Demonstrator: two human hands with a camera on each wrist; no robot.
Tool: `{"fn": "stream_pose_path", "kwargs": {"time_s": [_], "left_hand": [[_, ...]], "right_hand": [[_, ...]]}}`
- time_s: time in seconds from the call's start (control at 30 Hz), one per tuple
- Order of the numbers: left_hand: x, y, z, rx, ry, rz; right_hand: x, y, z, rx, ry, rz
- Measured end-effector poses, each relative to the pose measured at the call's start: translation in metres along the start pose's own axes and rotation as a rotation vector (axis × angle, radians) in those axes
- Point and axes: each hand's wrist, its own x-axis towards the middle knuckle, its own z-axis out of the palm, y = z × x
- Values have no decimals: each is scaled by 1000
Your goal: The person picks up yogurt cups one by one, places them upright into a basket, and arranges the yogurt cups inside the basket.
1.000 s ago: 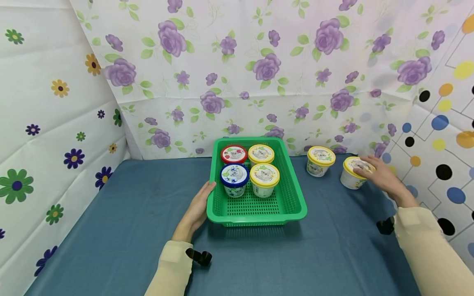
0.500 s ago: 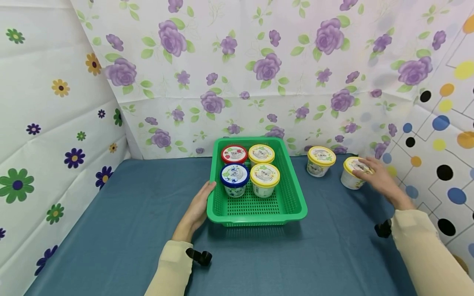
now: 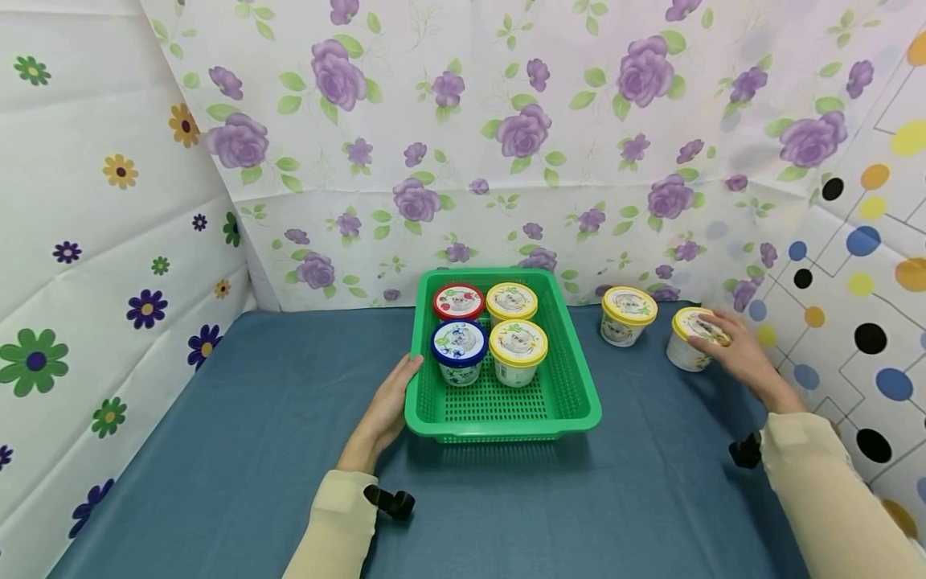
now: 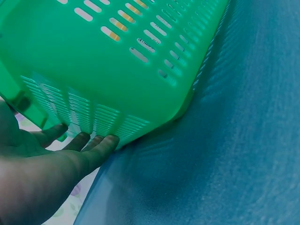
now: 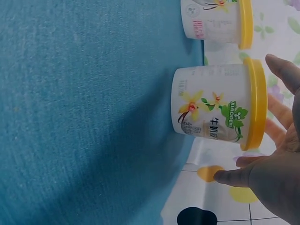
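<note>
On the blue cloth stands a green plastic basket [image 3: 564,402] with perforated walls. Inside are four-square tubs: one with a red lid [image 3: 458,301], one with a blue lid [image 3: 459,344], and two with yellow lids [image 3: 518,343]. My left hand [image 3: 383,406] holds the basket's left rim, a digit over the edge; in the left wrist view its fingers [image 4: 101,150] lie against the outer wall. My right hand [image 3: 745,358] is spread around the lid of a yellow-lidded tub [image 5: 213,105] at the right; thumb and fingers stand apart from its sides.
Another yellow-lidded tub [image 3: 626,316] stands between the basket and the right hand's tub. A floral curtain [image 3: 463,161] hangs along the back edge, with a flower-print sheet [image 3: 108,241] on the left and a dotted sheet [image 3: 868,322] on the right.
My right hand and forearm have shifted slightly left and closer around the tub. The left hand, basket and tubs stay where they were.
</note>
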Motion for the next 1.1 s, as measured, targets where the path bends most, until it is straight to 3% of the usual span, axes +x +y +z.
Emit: {"fn": "stream_pose_path", "kwargs": {"time_s": [0.4, 1.1], "left_hand": [[1, 0, 0, 6, -1, -4], [1, -2, -1, -4, -3, 2]], "right_hand": [[-3, 6, 3, 5, -1, 20], [-2, 7, 12, 68, 87, 14]]}}
